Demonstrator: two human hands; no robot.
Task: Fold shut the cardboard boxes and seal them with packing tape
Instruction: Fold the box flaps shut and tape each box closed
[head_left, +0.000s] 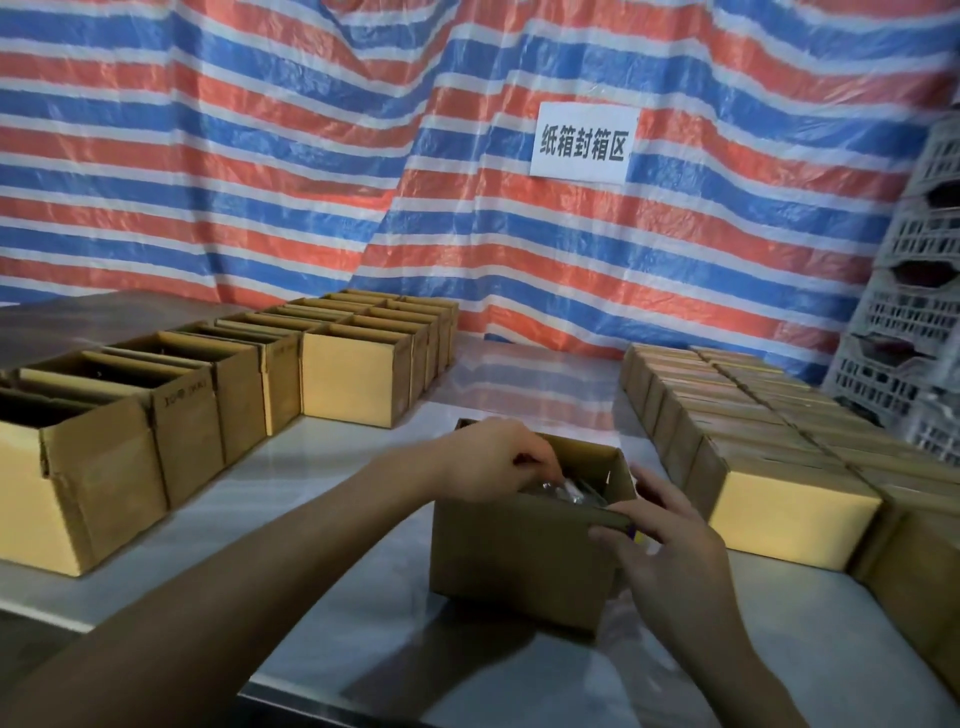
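A small open cardboard box (511, 553) stands on the pale table in front of me. Shiny plastic-wrapped contents (569, 491) show inside it. My left hand (496, 462) reaches over the box's left rim, its curled fingers dipping into the opening and pinching something there; I cannot tell whether it is a flap or the contents. My right hand (667, 545) is at the near right corner and pinches the edge of the near flap (561, 508) between its fingers. A small blue and yellow spot shows under those fingers. No tape roll is in sight.
A row of open boxes (182, 405) runs along the left, with a block of them (358, 376) further back. Closed boxes (779, 457) are packed together on the right. White plastic crates (914, 322) are stacked at the far right. A striped tarp carrying a white sign (584, 141) hangs behind.
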